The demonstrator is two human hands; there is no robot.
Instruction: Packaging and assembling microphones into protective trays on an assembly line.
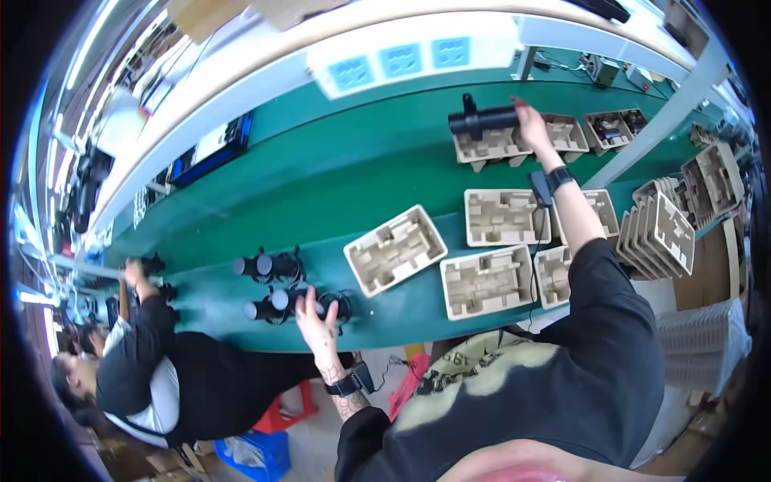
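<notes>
Over the back row of pulp trays, my right hand [530, 127] grips the end of a black tube-shaped device [484, 121] that looks like a scope, with a short knob sticking up from it. The device is held level above a beige moulded tray [491, 149]. My left hand [316, 323] has its fingers spread beside a front group of similar black devices [277, 304] near the bench's front edge; whether a fingertip touches one cannot be told. Another group of black devices [269, 265] stands just behind.
Beige trays lie on the green bench, one tilted tray [395, 251] left of several others. Stacked trays [654, 234] stand at the right. A slanting white post [654, 120] crosses there. A co-worker [161, 369] sits at the left. A socket panel [409, 58] runs along the shelf.
</notes>
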